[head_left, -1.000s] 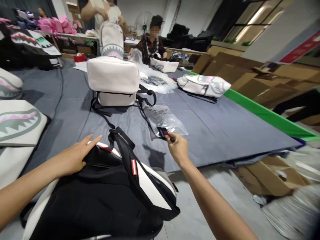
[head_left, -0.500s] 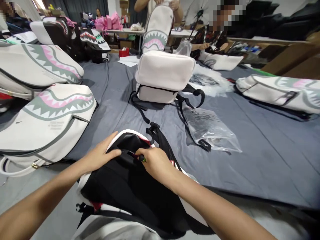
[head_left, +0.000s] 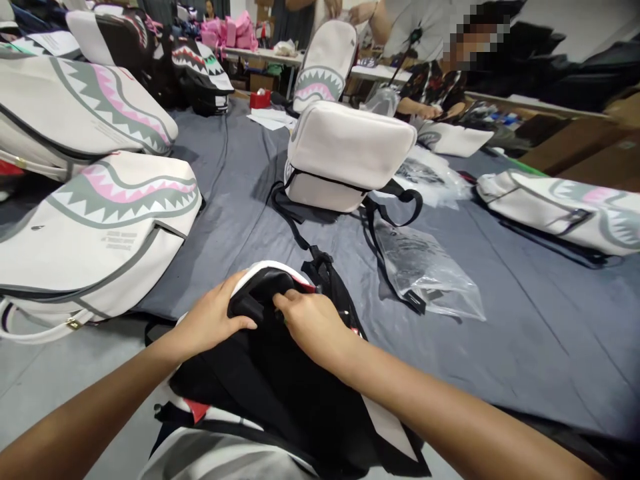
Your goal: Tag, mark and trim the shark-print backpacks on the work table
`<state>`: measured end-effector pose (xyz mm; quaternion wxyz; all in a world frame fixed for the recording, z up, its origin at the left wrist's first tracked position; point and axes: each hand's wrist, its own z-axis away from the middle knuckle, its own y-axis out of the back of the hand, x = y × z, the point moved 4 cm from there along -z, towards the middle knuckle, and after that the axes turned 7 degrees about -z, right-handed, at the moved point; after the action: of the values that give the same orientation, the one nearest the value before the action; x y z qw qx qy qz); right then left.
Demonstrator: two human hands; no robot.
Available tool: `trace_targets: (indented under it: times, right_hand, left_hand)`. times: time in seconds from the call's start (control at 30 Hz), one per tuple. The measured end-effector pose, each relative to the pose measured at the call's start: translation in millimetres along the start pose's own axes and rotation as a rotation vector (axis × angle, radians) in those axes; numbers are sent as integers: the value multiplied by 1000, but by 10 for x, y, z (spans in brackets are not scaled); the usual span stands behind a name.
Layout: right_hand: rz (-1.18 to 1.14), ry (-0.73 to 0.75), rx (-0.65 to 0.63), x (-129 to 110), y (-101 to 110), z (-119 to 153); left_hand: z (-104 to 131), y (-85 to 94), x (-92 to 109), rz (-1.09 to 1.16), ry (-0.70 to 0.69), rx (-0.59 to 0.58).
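Note:
An open white backpack (head_left: 270, 265) with a black lining lies tilted at the table's near edge, its inside turned toward me. On the upper left of its opening is my left hand (head_left: 213, 323), fingers over the rim and thumb against the black lining. My right hand (head_left: 313, 327) is closed inside the opening, close to the lining. Its fingers wrap a small dark-handled tool (head_left: 280, 317), now almost wholly hidden. Black straps (head_left: 333, 287) of the backpack lie beyond my right hand. The fingertips of my left hand are hidden behind the rim.
White shark-mouth backpacks (head_left: 115, 207) lie at left, and another (head_left: 565, 207) at right. A white backpack (head_left: 350, 147) stands ahead with trailing straps. A clear plastic bag (head_left: 430, 267) lies on the grey cloth (head_left: 515, 300). Two people work across the table.
My right hand has turned and moved slightly deeper into the opening, hiding the tool that showed before. My left thumb has shifted along the lining. The view has swung slightly.

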<state>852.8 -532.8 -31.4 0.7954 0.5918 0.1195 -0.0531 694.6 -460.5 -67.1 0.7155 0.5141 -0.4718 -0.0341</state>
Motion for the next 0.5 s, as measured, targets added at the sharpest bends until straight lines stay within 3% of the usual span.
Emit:
trace_targets:
  times: [0.1,0.17,0.27,0.37,0.5]
  right_hand:
    - [-211,83,139,-55,20,-187]
    - [-295,120,151,-92,6,-329]
    - [-215,205,127,-171,44,-397]
    - [21,305,76,-232,104,-218]
    - [291,153,-123,-17,10,165]
  left_hand:
    - [1,-17,-46,-2,-18,11]
    - [-3,-42,-103,-3,-5,9]
    - [-11,-60,-159,-3,-1,0]
    - [-2,-38,-136,-8,-32,-13]
    - [20,-3,-124,15,-7,-22]
